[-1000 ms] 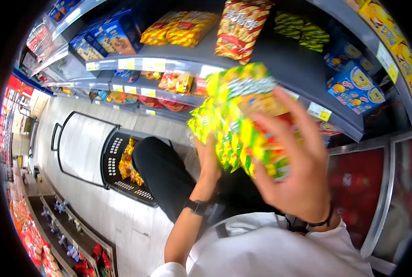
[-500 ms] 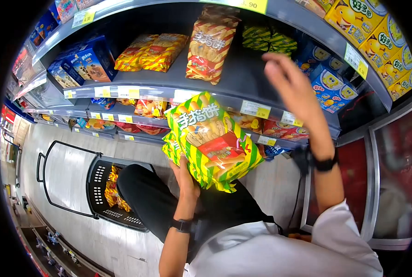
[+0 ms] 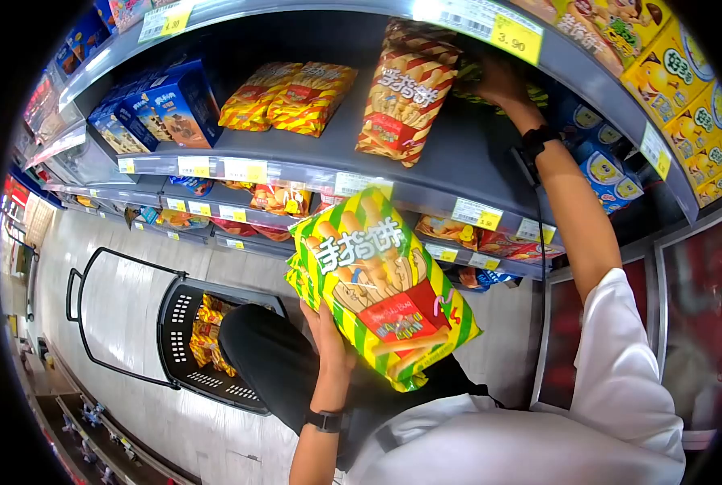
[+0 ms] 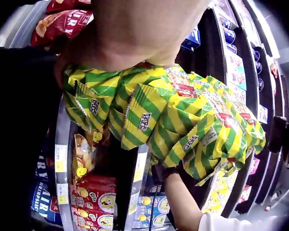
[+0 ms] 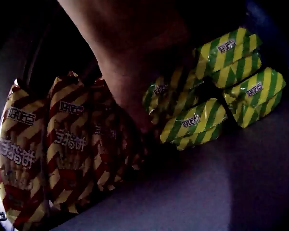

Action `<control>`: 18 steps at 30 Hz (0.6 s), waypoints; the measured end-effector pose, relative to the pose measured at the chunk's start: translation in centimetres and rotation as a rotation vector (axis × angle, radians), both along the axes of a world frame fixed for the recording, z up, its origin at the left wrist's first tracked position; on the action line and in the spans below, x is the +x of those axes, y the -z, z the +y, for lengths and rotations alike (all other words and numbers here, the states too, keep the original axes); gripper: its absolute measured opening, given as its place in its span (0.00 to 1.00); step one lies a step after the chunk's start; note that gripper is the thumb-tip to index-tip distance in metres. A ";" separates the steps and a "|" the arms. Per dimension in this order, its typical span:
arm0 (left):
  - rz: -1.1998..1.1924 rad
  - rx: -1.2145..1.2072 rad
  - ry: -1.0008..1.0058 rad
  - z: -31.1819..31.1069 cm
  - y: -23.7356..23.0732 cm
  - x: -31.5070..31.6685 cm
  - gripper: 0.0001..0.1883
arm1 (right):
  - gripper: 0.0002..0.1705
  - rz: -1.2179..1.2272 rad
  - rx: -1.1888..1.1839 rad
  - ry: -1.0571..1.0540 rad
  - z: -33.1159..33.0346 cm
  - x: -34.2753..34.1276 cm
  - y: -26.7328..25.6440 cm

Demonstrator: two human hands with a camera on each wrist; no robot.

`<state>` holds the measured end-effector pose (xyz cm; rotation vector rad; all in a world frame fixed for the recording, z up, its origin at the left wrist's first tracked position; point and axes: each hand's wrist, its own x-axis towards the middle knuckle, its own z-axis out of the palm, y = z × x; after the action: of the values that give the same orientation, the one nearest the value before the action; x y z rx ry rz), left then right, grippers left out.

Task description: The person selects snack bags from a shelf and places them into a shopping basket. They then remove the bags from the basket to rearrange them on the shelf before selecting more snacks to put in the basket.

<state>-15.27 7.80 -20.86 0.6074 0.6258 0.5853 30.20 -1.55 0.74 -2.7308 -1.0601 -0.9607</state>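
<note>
Several green-and-yellow striped finger-biscuit bags (image 3: 385,299) are stacked in my left hand (image 3: 329,343), which grips them from below at their left side, in front of my lap. The left wrist view shows their striped ends (image 4: 144,115) bunched together under the hand. My right hand (image 3: 502,85) reaches deep into the shelf, at more green-striped biscuit bags (image 5: 192,125) lying in two layers. Its fingers are lost in the dark there, and I cannot tell whether they grip a bag. Brown-striped finger-biscuit bags (image 5: 70,144) stand beside that hand.
Red-and-yellow bags (image 3: 288,97) and blue boxes (image 3: 167,105) sit on the same shelf (image 3: 312,153). An upper shelf edge (image 3: 474,24) runs over my right arm. A black basket (image 3: 256,396) with yellow bags inside stands on the floor, left of my knee.
My right hand has let go of the striped bags and moved up and forward into the shelf. The left hand keeps holding the bags, now turned face up.
</note>
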 end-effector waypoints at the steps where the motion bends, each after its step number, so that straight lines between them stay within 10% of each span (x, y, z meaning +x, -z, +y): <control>1: 0.020 0.035 -0.014 0.1 -0.2 -0.2 0.29 | 0.39 -0.002 -0.115 0.095 0.1 0.6 0.6; 11: -0.010 0.037 -0.002 0.9 -0.6 -0.9 0.29 | 0.32 -0.225 -0.013 -0.105 -2.6 -7.4 0.9; 16: -0.120 0.031 0.034 0.5 -1.2 -0.4 0.29 | 0.32 0.432 0.139 -0.110 -3.7 -9.3 -1.3; 18: -0.093 0.008 0.031 0.5 -1.5 -0.2 0.28 | 0.33 -0.022 0.253 -0.108 -4.5 -5.0 -2.1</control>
<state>-15.46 8.29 -19.35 0.5925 0.5260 0.5841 25.20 -6.02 2.82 -2.4410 -1.0009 -1.0317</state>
